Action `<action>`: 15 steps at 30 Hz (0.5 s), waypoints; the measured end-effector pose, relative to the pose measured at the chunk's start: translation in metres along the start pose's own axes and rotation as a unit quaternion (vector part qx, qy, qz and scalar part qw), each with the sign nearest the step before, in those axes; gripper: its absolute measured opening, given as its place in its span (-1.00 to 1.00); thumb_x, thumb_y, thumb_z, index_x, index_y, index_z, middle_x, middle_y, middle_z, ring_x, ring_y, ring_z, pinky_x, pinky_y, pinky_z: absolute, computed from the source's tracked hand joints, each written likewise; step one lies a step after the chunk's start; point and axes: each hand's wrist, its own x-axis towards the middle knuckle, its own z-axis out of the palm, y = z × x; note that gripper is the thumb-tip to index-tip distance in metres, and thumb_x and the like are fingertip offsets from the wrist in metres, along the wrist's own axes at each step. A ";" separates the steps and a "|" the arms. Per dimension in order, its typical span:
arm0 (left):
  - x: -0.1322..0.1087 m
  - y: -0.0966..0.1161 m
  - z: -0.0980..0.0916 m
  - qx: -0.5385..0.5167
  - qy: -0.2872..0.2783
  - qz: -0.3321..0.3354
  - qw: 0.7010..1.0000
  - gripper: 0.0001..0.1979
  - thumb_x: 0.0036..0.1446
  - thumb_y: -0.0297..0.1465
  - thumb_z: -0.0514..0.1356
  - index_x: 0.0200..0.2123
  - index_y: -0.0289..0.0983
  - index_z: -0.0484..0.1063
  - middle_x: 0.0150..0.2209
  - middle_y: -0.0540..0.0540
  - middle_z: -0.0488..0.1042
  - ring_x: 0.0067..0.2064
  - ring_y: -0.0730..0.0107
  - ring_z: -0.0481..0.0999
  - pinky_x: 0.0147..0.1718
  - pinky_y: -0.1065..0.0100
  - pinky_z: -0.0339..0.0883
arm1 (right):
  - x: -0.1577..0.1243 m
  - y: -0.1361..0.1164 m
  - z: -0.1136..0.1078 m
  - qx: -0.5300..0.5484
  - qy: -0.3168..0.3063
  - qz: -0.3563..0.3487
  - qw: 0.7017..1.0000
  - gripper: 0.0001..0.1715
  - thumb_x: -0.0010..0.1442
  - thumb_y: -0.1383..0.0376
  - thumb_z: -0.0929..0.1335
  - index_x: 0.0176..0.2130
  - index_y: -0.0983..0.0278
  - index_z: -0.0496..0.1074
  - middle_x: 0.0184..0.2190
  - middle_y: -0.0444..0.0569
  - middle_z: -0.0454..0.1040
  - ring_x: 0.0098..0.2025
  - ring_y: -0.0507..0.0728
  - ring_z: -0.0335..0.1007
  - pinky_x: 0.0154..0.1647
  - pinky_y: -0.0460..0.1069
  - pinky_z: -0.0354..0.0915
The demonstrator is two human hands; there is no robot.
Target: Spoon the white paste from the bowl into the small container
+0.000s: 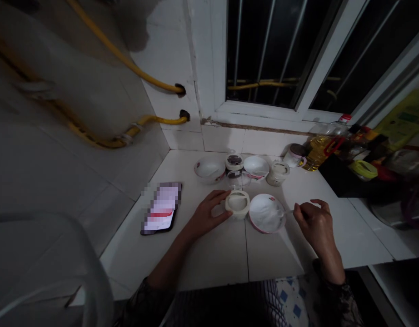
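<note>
My left hand (pixel 207 214) grips the left side of a small white seasoning jar (pixel 237 214) between thumb and fingers. The jar's clear lid (pixel 238 178) is flipped up at the back, and its inside looks pale. Just to its right stands a white bowl (pixel 262 230) with a pink rim, holding white powder (pixel 264 213). My right hand (pixel 315 226), right of the bowl, pinches the handle of a small clear spoon (pixel 287 212). The spoon's head is over the bowl, touching or close to the powder; I cannot tell which.
Behind are two bowls (pixel 209 169) (pixel 256 167), a dark-filled jar (pixel 234 161) and a pale-filled jar (pixel 278 172). A mug (pixel 295 156), an oil bottle (pixel 316 152) and a black rack (pixel 339 177) stand right. A phone (pixel 162 206) lies left. Yellow pipes (pixel 109 143) cross the wall.
</note>
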 end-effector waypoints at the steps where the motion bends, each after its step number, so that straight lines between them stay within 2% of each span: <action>1: 0.000 0.000 0.000 -0.001 0.001 -0.001 1.000 -0.49 0.18 -0.23 0.26 0.20 -0.12 0.37 0.09 -0.18 0.43 0.09 0.18 0.47 0.05 0.14 0.43 | -0.001 -0.001 0.001 -0.008 -0.004 0.007 1.000 -0.50 0.35 0.17 0.21 -0.60 0.22 0.25 -0.72 -0.23 0.27 -0.64 -0.02 0.11 -0.01 0.07 0.16; 9: 0.000 -0.001 0.001 -0.004 -0.001 -0.008 1.000 -0.49 0.18 -0.20 0.26 0.19 -0.13 0.37 0.10 -0.19 0.42 0.10 0.17 0.46 0.05 0.14 0.43 | -0.007 -0.009 0.030 0.010 -0.005 0.054 0.998 -0.48 0.33 0.20 0.21 -0.64 0.21 0.21 -0.75 -0.19 0.29 -0.65 0.01 0.12 -0.06 0.06 0.16; 15: 0.000 0.000 0.001 0.001 0.001 0.001 1.000 -0.49 0.19 -0.22 0.25 0.20 -0.13 0.36 0.09 -0.18 0.42 0.10 0.18 0.46 0.06 0.14 0.43 | -0.014 -0.001 0.030 0.042 0.017 0.086 0.995 -0.51 0.30 0.16 0.24 -0.63 0.21 0.29 -0.72 -0.14 0.33 -0.61 0.05 0.17 -0.19 0.05 0.20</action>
